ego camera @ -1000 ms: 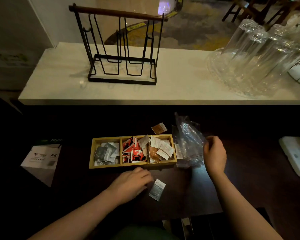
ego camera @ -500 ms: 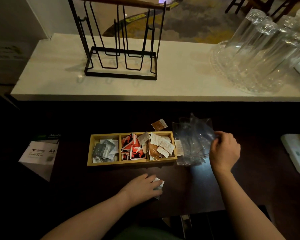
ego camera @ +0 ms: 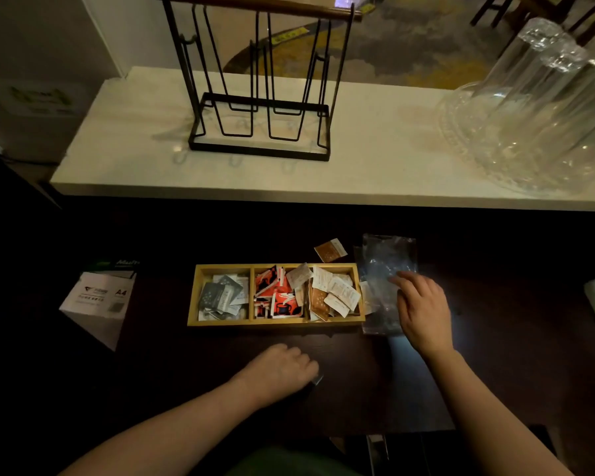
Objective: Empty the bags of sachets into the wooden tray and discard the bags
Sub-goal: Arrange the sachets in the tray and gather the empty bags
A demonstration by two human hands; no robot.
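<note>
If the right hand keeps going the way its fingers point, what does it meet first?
The right hand points up-left with its fingertips already on the clear plastic bags; past them, probably the wooden tray's right end, though depth is unclear.

You face a dark bench (ego camera: 152,372) in dim light | behind it a pale stone counter (ego camera: 375,159) | on that counter a black wire rack (ego camera: 260,132), clear glassware (ego camera: 536,108) to its right | past the counter patterned carpet (ego camera: 409,46), white wall (ego camera: 83,29) left.
</note>
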